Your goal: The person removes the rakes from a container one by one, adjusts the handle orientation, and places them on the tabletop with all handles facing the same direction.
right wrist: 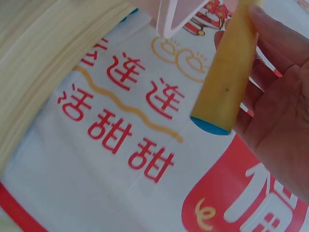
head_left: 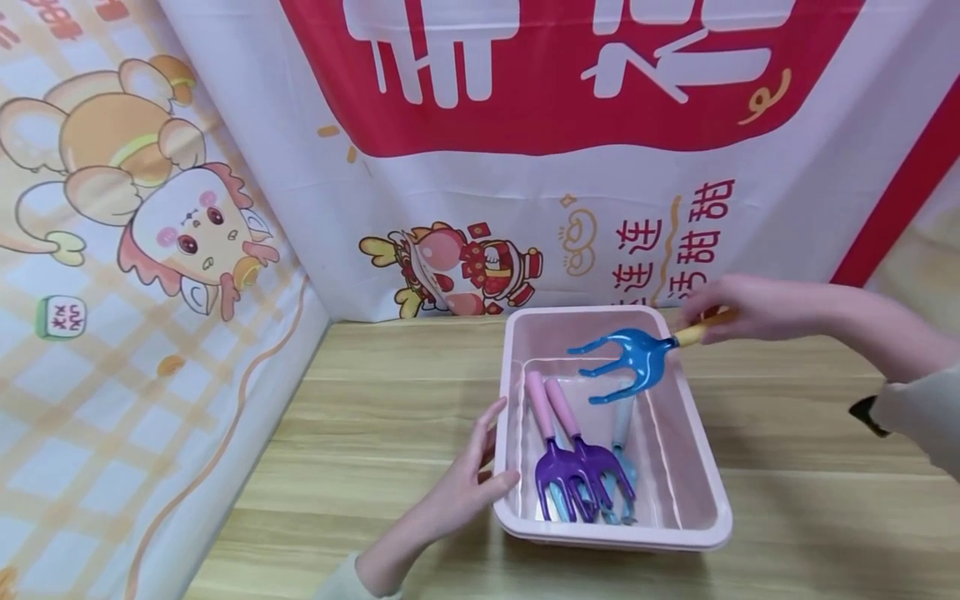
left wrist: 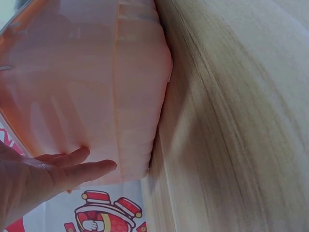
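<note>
My right hand (head_left: 738, 307) pinches the yellow wooden handle (right wrist: 227, 72) of a blue garden hand fork (head_left: 637, 360). The fork hangs over the far right part of a pale pink plastic bin (head_left: 708, 492), tines toward the left. My left hand (head_left: 468, 483) is at the bin's left side, its fingers (left wrist: 91, 169) extended along the outer wall. Inside the bin lie two purple hand forks (head_left: 562, 471) with pink handles, side by side. Under and beside them is a light blue hand fork (head_left: 622, 425) with a pale handle, partly covered.
The bin stands on a wood-grain table (head_left: 390, 383). Behind it hangs a printed white and red cloth (head_left: 465, 192), close to the bin's far end. Another patterned cloth (head_left: 247, 400) covers the left side. A small dark object (head_left: 870, 414) shows by the right sleeve.
</note>
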A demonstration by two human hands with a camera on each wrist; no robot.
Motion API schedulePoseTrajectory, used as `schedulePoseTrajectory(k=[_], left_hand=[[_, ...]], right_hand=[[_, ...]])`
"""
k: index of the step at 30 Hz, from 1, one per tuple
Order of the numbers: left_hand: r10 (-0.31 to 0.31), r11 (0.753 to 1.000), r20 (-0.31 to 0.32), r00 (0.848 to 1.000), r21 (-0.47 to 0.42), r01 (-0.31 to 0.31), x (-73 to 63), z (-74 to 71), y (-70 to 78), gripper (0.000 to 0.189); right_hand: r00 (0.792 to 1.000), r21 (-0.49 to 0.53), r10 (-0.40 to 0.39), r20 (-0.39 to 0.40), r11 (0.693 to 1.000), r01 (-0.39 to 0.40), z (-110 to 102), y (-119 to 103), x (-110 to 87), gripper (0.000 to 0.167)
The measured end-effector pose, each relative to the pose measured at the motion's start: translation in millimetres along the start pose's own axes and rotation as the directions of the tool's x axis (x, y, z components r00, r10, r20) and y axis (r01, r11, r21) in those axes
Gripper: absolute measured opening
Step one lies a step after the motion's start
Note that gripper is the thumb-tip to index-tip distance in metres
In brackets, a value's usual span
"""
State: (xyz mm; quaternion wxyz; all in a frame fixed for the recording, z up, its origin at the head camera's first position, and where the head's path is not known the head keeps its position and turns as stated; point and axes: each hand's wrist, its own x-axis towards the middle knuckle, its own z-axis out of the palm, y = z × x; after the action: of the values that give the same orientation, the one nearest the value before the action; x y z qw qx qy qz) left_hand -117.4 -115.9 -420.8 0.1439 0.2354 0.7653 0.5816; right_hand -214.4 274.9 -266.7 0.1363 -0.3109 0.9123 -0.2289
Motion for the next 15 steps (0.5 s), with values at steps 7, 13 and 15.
schedulePoseTrajectory(k=[7,13,15], left_hand=[[-0.009,1.0,0.0,1.0,0.0,0.009,0.2,0.3,0.5,0.084],[-0.007,1.0,0.007,1.0,-0.001,0.007,0.1,-0.6,1.2,0.084],[-0.005,1.0,0.007,1.0,-0.001,0.005,-0.1,-0.8,1.5,0.084]], right_hand=[[0.991,0.013,0.059,-0.121,0.998,-0.058,1,16,-25.1,0.028],[0.955,0.014,0.185,-0.234,0.982,-0.187,12,31,-45.3,0.028],[0.937,0.012,0.215,-0.277,0.975,-0.22,17,36,-52.6,0.028]])
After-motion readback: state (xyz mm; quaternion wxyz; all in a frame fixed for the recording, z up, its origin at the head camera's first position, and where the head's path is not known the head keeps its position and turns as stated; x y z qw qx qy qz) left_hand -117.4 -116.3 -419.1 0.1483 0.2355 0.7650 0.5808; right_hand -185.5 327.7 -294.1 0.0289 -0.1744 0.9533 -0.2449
